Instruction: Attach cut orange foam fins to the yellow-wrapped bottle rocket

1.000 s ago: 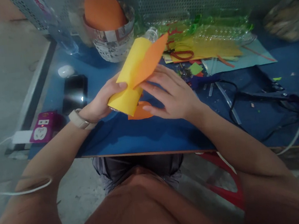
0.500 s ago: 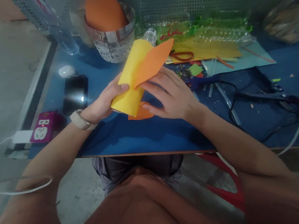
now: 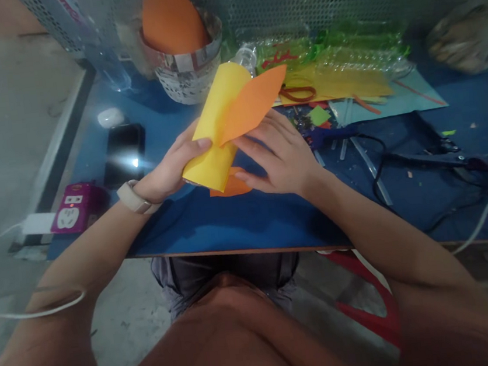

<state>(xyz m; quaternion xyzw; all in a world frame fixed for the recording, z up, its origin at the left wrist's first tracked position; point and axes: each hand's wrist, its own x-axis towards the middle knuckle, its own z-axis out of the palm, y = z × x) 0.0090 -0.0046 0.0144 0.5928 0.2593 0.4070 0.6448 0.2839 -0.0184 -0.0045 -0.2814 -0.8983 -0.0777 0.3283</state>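
Note:
A yellow paper-covered tube (image 3: 213, 122) is tilted over the table in my left hand (image 3: 172, 170), whose thumb presses on its near side. An orange paper leaf shape (image 3: 255, 104) stands out from the tube's right side, pointing up and right. My right hand (image 3: 287, 157) is beside it, index finger along the leaf's lower edge and thumb apart. Whether those fingers bear on the leaf is hard to tell. Below the tube, another orange paper piece (image 3: 231, 191) shows, partly hidden by the tube and my right thumb.
A newspaper-patterned pot (image 3: 190, 74) with an orange paper shape stands behind. Left are a phone (image 3: 124, 155), a white case (image 3: 110, 118) and a purple power adapter (image 3: 77, 205). Right lie blue-handled tool (image 3: 330, 134), cables, clear sticks (image 3: 369, 166), coloured paper (image 3: 418, 89) and green plastic bottles (image 3: 365, 46).
The right index fingertip has shifted slightly right, away from the leaf's base. The tube and leaf keep nearly the same place in my left hand.

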